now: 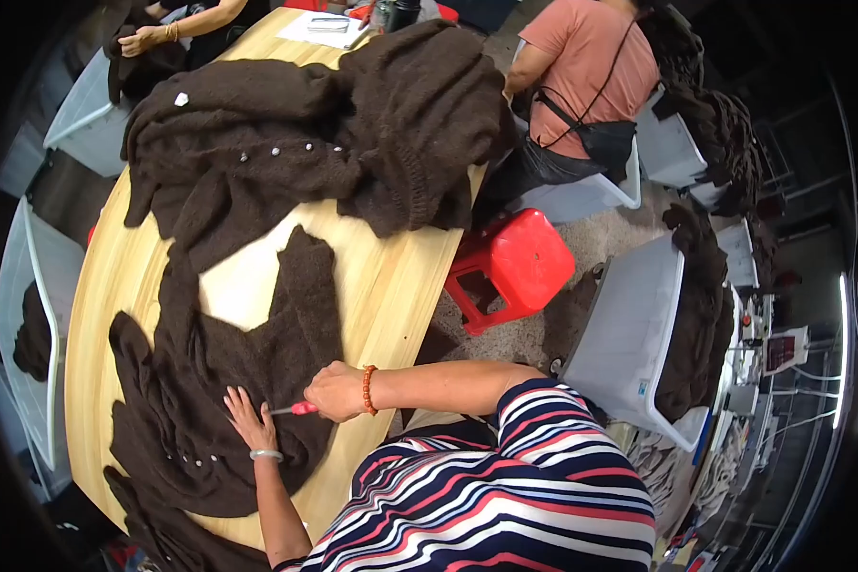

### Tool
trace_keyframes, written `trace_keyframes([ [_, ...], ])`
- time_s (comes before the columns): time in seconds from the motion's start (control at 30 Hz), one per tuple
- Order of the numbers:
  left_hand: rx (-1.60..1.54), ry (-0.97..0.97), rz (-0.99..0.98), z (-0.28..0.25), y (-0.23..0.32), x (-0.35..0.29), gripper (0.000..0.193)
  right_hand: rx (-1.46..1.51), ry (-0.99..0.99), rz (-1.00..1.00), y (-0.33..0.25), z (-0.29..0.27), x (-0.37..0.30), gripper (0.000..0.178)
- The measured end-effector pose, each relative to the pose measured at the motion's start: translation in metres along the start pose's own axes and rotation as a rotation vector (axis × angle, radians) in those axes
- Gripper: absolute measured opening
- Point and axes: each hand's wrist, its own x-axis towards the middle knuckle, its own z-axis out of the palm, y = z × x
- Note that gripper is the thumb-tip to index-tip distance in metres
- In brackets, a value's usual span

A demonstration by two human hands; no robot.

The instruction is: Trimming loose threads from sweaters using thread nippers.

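Observation:
A dark brown knitted cardigan [253, 357] lies spread on the wooden table in front of me, with a few small pale buttons on its lower left part. My left hand [250, 418] rests flat on the knit, fingers apart. Closed around a red-handled tool [303, 408] is my right hand [337, 391], at the cardigan's right edge. The tool's thin metal shaft points left and reaches close to my left hand. Its exact kind cannot be made out, since my fist covers part of the handle.
More brown cardigans [257, 133] are heaped across the wooden table's [100, 276] far part. A red stool [529, 262] stands right of the table. Grey bins [624, 329] with brown knitwear stand along the right. A seated person in pink [586, 71] and another person's arm [200, 24] are farther off.

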Motion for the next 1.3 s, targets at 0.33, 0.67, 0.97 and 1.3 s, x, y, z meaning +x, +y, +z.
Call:
trace_keyframes([
  [0.33,0.467,-0.057,-0.909,-0.071,0.028,-0.066,0.111,0.087,0.421,0.136,0.026,0.01,-0.027,0.017],
  [0.67,-0.709,0.195,-0.674,-0.061,-0.048,-0.079,0.051,0.004,0.232,0.062,0.026,0.039,-0.029,0.018],
  [0.97,-1.222,-0.423,0.055,-0.235,0.197,-0.023,0.053,0.073,0.202,-0.07,0.013,-0.031,-0.066,0.025],
  [1.3,-0.749,-0.24,0.241,-0.246,0.28,0.042,0.031,0.117,1.018,-0.392,0.115,-0.104,-0.071,0.04],
])
